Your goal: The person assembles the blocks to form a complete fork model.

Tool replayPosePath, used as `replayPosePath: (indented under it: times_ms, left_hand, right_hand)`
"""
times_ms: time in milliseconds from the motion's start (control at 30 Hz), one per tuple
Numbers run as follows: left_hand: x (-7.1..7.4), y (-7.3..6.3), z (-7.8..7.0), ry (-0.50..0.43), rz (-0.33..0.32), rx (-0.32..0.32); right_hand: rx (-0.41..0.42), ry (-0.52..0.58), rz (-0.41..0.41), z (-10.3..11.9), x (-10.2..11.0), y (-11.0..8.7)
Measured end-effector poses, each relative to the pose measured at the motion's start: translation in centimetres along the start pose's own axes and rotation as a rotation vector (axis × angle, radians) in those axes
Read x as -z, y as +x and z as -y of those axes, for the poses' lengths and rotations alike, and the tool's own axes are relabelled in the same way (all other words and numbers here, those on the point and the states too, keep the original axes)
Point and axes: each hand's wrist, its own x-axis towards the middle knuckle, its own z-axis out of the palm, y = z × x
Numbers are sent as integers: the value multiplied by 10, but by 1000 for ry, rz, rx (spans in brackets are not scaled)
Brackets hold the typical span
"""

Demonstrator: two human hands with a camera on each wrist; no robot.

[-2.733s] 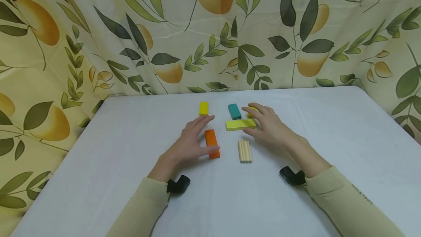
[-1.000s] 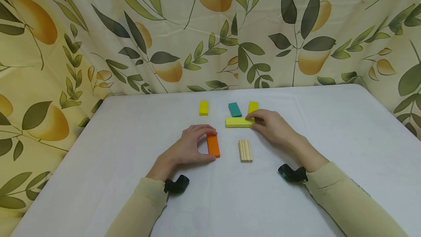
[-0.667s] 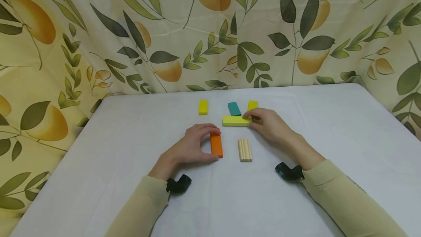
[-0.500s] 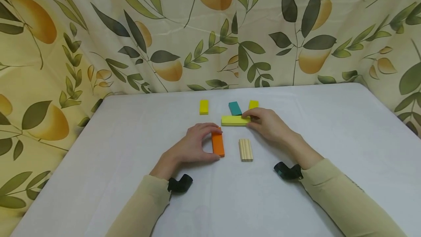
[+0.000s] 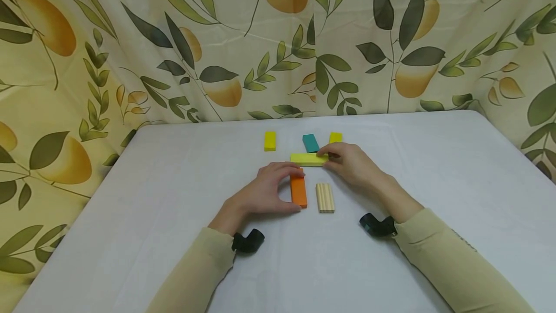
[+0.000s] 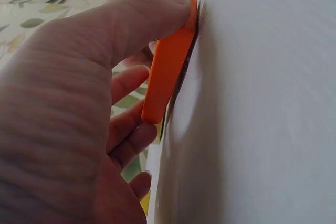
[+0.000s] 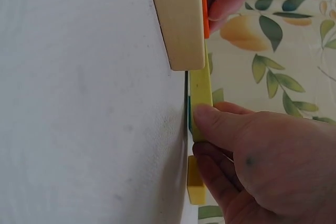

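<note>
On table [image 5: 139,206], orange block [image 5: 298,192] lies flat; my left fingers [image 5: 283,168] pinch both ends, likely keeping long sides free. My right fingers [image 5: 334,148] pinch long yellow bar [image 5: 304,160] by right end, presumably leaving left end unobstructed near orange block.

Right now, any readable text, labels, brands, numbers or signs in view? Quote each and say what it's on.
None legible in any view.
Right sleeve: dark marking, too small to read; can't tell if it's lettering.
Orange block, long yellow block, teal block, pale wooden block, short yellow blocks: none on visible faces.
Wrist cameras: none legible.
Backdrop: leaf-and-fruit print, no lettering seen.
</note>
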Motion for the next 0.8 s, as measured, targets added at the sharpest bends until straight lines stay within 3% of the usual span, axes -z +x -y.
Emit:
replayPosePath:
  times_ms: [800]
  left_hand:
    - [-8,18,-7,-11,38,-39]
  right_hand:
    - [4,1,-9,-3,-2,2]
